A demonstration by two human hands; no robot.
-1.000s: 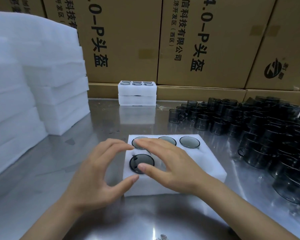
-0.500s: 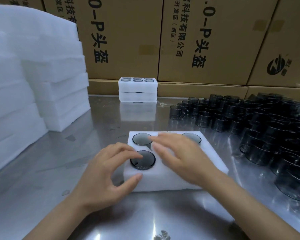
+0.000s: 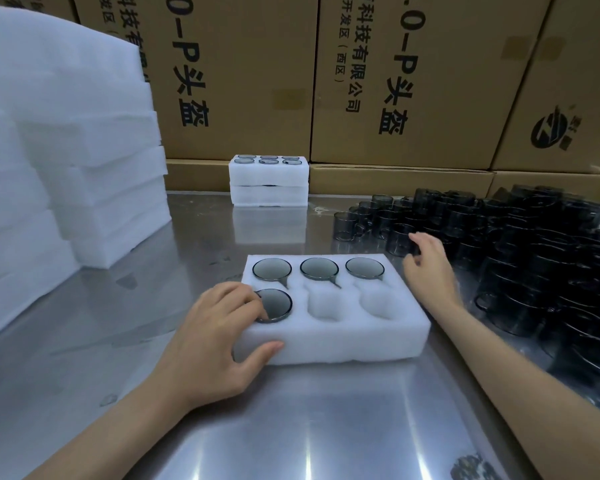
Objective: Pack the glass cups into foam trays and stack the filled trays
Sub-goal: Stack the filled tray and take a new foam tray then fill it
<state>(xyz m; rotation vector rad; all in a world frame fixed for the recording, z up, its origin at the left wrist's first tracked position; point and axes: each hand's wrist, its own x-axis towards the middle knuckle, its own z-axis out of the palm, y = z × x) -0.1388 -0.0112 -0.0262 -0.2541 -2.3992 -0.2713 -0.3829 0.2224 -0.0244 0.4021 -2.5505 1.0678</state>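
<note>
Glass is the worry in the head view: the smoky grey glass cups [image 3: 520, 244], massed at three o'clock on the shiny steel worktop [image 3: 291, 427], look thin-walled, slick and breakable, and stand so close that lifting one may knock its neighbours. Each is best taken by the rim or body between thumb and fingers, handle turned to suit its slot. The white six-pocket foam tray [image 3: 336, 344] at the centre looks light and soft, so it could slide or dent; it wants holding by its sides. Four pockets hold cups, the whole far row and the near one at nine o'clock [image 3: 274, 304]; the other two near pockets are bare.

The left hand [image 3: 219, 341] steadies the tray's nine-o'clock end, thumb against the front wall, fingers curled over the top by the near cup. The right hand [image 3: 430, 268] has loosely bent fingers among the nearest loose cups; whether it grips one I cannot tell.

At twelve o'clock two filled white foam trays [image 3: 269, 181] sit stacked. Cup handles in the pile are hard to make out, and the pile runs off the frame's edge.
</note>
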